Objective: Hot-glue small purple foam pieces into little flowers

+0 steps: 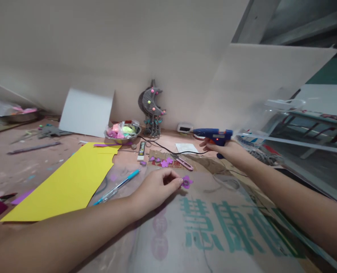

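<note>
Between the thumb and fingertips of my left hand (159,185) is a small purple flower (187,182), pinched at its edge over a printed plastic sheet (168,227). My right hand (218,148) is closed on a blue glue gun (210,133) whose nozzle points left and whose small red light is lit. Part of its grip is hidden by the hand. Beyond my left hand lie more purple flower cutouts (164,163) and a pink cutter (184,163). A blue pen (117,187) rests left of that hand.
Yellow paper (63,182) covers part of the table at left. Near the wall stand a metal bowl of coloured clay packets (123,132) and a grey crescent moon ornament (152,101). A black cord (162,147) crosses the table. A white board (87,112) leans at the back left.
</note>
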A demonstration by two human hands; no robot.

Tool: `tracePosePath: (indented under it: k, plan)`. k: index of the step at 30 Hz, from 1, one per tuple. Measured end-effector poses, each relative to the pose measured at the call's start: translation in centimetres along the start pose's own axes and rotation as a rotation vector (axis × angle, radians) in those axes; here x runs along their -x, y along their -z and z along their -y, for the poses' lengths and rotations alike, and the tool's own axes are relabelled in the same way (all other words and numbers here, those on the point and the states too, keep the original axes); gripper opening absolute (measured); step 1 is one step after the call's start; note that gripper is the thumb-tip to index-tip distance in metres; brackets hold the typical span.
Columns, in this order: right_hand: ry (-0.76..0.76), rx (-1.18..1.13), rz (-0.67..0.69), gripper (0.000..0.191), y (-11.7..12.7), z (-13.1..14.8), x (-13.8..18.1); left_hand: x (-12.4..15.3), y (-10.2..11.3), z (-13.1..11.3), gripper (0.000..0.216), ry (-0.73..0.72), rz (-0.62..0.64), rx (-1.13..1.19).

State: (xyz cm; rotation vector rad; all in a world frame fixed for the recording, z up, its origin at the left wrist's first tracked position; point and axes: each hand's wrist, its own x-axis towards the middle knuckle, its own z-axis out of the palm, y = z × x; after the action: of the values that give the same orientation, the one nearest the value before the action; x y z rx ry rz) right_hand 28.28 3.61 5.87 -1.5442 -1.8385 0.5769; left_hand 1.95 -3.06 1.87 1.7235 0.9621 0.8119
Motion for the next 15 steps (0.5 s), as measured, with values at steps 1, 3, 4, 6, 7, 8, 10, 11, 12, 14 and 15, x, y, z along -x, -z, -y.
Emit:
tracePosePath:
  k: [1, 3, 4, 6, 7, 8, 10, 11, 12, 14, 15]
  plan:
    - [0.006, -0.027, -0.018, 0.033, 0.3, 0.5, 1.1, 0.1, 0.0, -0.1, 0.017, 0.002, -0.018, -0.016]
    - [0.020, 0.026, -0.053, 0.033, 0.7, 1.3, 3.5, 0.2, 0.0, -0.3, 0.017, -0.005, -0.036, -0.032]
    - [0.006, 0.070, -0.036, 0.033, 0.7, 1.5, 4.7, 0.3, 0.0, -0.3, 0.017, -0.011, -0.039, -0.038]
    - [-0.005, 0.114, -0.006, 0.036, 0.6, 1.5, 6.9, 0.3, 0.0, -0.4, 0.017, -0.024, -0.049, -0.052]
    - [0.007, 0.141, 0.001, 0.037, 0.4, 1.3, 7.8, 0.3, 0.0, -0.4, 0.017, -0.029, -0.056, -0.064]
    - [0.043, 0.152, 0.011, 0.038, 0.2, 1.1, 8.6, 0.3, 0.0, -0.3, 0.017, -0.032, -0.063, -0.076]
    - [0.103, 0.155, 0.042, 0.036, -0.5, 0.7, 9.8, 0.2, 0.1, -0.2, 0.017, -0.038, -0.072, -0.091]
    - [0.116, 0.140, 0.037, 0.034, -0.9, 0.6, 10.2, 0.2, 0.1, -0.1, 0.017, -0.038, -0.069, -0.090]
    - [0.112, 0.118, 0.026, 0.031, -1.3, 0.5, 10.5, 0.1, 0.1, 0.0, 0.017, -0.032, -0.063, -0.083]
    - [0.083, 0.060, 0.018, 0.029, -2.1, 0.5, 10.9, 0.1, 0.1, 0.2, 0.018, -0.007, -0.046, -0.054]
    - [0.078, 0.036, 0.034, 0.029, -2.4, 0.4, 10.9, 0.1, 0.1, 0.3, 0.018, 0.006, -0.035, -0.041]
